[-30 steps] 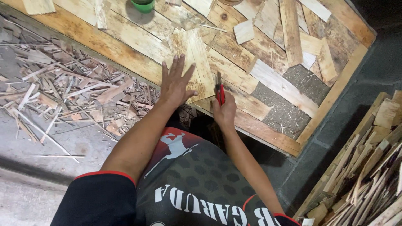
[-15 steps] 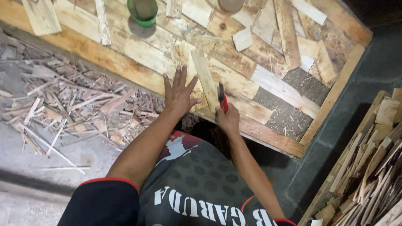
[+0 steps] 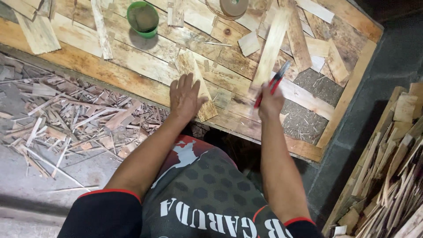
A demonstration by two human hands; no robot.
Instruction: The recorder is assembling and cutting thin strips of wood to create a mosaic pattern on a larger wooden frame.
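1. While the left hand (image 3: pixel 185 94) lies flat with fingers spread on a short wooden slat (image 3: pixel 197 86), it seems to pin that piece to the plank worktop (image 3: pixel 132 57) so it cannot slide; the palm presses but grips nothing.
2. Just to the right, the right hand (image 3: pixel 269 103) is closed round a red-handled knife (image 3: pixel 269 86), its dark blade pointing up and away beside a longer pale slat (image 3: pixel 269 46). Whether the blade touches that slat cannot be told.
3. Both hands work at the near edge of the worktop, probably so that trimmings drop off the side onto the heap of wood shavings (image 3: pixel 75 123) on the floor at the left.
4. A green bowl (image 3: pixel 142 18) stands well apart at the far side, and a stack of cut sticks (image 3: pixel 392 176) leans at the right.
5. Compared with half a second ago, the knife hand has risen and swung rightward away from the pinned slat, and the blade tip now points higher.
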